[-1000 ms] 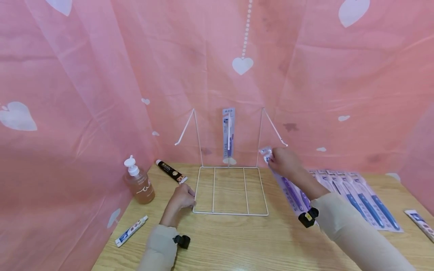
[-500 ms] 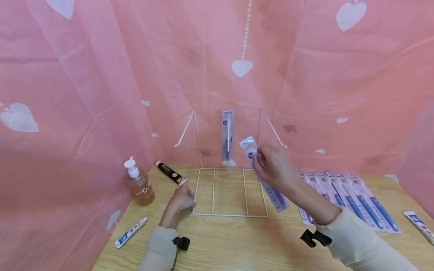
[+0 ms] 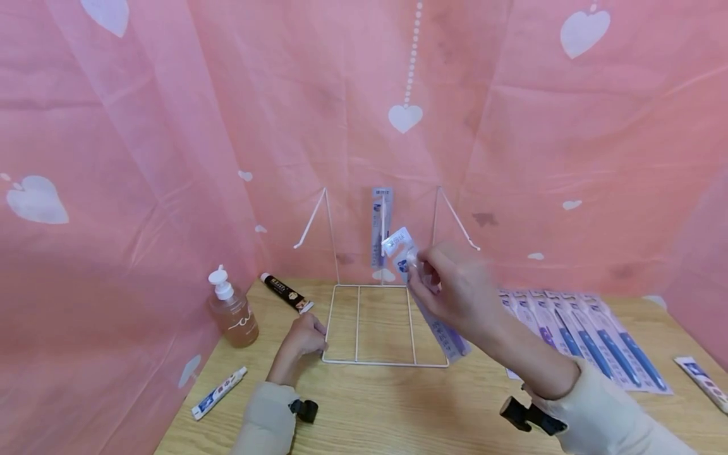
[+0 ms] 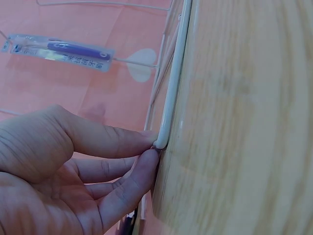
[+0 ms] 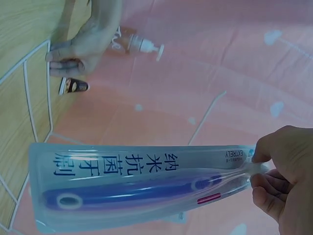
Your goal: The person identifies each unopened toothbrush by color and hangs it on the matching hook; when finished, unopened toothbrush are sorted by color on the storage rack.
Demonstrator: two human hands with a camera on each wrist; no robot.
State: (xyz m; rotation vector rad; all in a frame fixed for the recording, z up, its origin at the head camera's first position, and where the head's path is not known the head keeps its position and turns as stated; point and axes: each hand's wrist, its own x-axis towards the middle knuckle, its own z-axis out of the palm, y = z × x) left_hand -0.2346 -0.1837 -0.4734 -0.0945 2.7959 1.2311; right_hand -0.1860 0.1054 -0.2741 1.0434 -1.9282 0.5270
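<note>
One packaged toothbrush (image 3: 446, 337) is slanting across the white rack's (image 3: 385, 364) right side in the head view, the right hand (image 3: 457, 287) pinching it. Left wrist view: the left hand (image 4: 58, 149) is pinching a rack corner. Right wrist view: a purple handle (image 5: 133, 192) is showing through plastic.

In my right hand (image 3: 463, 294) I pinch a slim clear plastic pack holding a purple-handled toothbrush (image 5: 132, 191), tilted, top end up and leftward. My left hand (image 3: 304, 333) pinches the front left corner of a white wire rack (image 3: 387, 364), its middle hook bearing a similar purple toothbrush pack (image 3: 376, 237), upright
</note>
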